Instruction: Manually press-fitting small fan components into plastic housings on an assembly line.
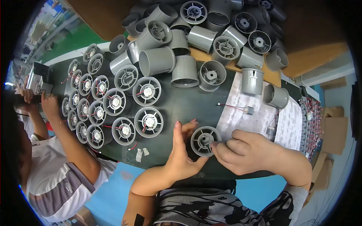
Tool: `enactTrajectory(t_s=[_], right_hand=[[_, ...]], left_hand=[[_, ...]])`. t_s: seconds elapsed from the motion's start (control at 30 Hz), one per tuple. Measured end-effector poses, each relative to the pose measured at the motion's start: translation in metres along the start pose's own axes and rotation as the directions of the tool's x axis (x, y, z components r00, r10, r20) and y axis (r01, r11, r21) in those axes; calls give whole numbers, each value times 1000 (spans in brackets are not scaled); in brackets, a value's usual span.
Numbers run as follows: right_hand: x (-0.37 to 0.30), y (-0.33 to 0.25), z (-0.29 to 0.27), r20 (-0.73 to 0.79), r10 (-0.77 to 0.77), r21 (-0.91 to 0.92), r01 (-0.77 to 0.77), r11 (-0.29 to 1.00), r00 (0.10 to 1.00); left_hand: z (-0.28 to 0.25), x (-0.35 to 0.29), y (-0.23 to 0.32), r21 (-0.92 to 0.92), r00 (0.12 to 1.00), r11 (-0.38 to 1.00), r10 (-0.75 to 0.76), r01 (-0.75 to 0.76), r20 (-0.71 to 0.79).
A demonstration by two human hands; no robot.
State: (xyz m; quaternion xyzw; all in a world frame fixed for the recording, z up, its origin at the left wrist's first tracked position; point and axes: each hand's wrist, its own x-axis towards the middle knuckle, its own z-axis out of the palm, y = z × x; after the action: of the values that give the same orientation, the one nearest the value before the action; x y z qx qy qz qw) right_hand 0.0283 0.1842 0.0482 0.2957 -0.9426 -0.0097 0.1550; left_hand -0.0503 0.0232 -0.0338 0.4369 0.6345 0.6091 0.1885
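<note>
A round grey plastic housing with a spoked hub (206, 141) faces up in front of me, near the table's front edge. My left hand (180, 152) curves round its left side, thumb at the lower rim and index finger stretched away from it. Over the right rim, my right hand (241, 152) is closed in a pinch near the hub; what its fingertips hold, if anything, is hidden. Beyond my right hand, a small motor with red and black leads (249, 110) lies on a printed paper sheet (235, 122). Another small motor (270, 130) is beside my right wrist.
To the left stand several housings fitted with white centres and red leads (149, 121). Loose grey housings (156, 61) are heaped at the back by a cardboard box (316, 56). Many wired motors (311, 124) line the right edge. A co-worker's hand (50, 106) is at far left.
</note>
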Motion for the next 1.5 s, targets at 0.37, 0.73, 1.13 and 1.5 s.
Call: enactTrajectory(t_s=[0.37,0.73,1.13,1.5], right_hand=[[7,4,-2,49,147,91,-151,984,988],[23,16,7,279,287,462,-390,796,917],[35,-6,-11,274,492,-368,-383,848,826],[22,1,27,100,469,424,-464,778,878]], left_hand=[[-7,-11,-2,-133,982,973,-188,188,7],[-7,-7,8,293,985,950,-65,111,-162],[-14,2,6,248,998,969,32,-16,-61],[-22,-5,-2,290,975,954,-12,77,-221]])
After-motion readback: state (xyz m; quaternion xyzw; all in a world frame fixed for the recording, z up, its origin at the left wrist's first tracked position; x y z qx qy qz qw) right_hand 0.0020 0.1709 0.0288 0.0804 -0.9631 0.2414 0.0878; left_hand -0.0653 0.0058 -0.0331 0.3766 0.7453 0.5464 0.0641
